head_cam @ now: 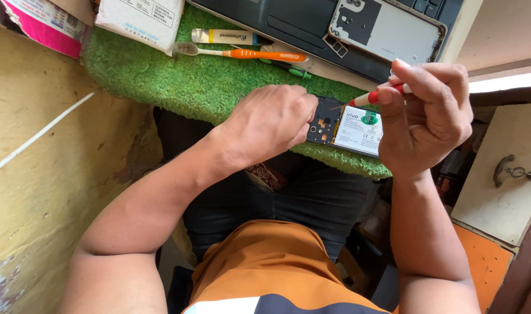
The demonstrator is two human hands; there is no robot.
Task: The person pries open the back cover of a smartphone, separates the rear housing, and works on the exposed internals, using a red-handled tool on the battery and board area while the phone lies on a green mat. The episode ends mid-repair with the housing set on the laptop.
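Person: seated at the counter, orange top and dark trousers nearest the camera, both forearms reaching forward over the lap.
Left hand (271,125): curled into a loose fist at the near edge of the counter, fingers closed against the left end of the opened phone, pinning it down.
Right hand (428,116): raised just right of the phone, fingers pinched tight on a small screwdriver.
Screwdriver (373,97): red and white handle, thin tip slanting down-left onto the phone's dark upper part.
Opened phone (347,128): back removed, lying flat at the near edge of the counter between the two hands; dark circuit section on the left, white-labelled battery on the right.
Green mat (178,75): shaggy cover over the counter, under the phone.
Toothbrush (242,53): orange handle, lying lengthwise farther back on the mat.
Tube (222,36): pale yellow, just behind the toothbrush.
Laptop (300,23): dark, along the far edge.
Phone back cover (393,29): silver, resting on the laptop toward the far right corner.
Drawer (504,174): cream front with metal handle, right of the counter.
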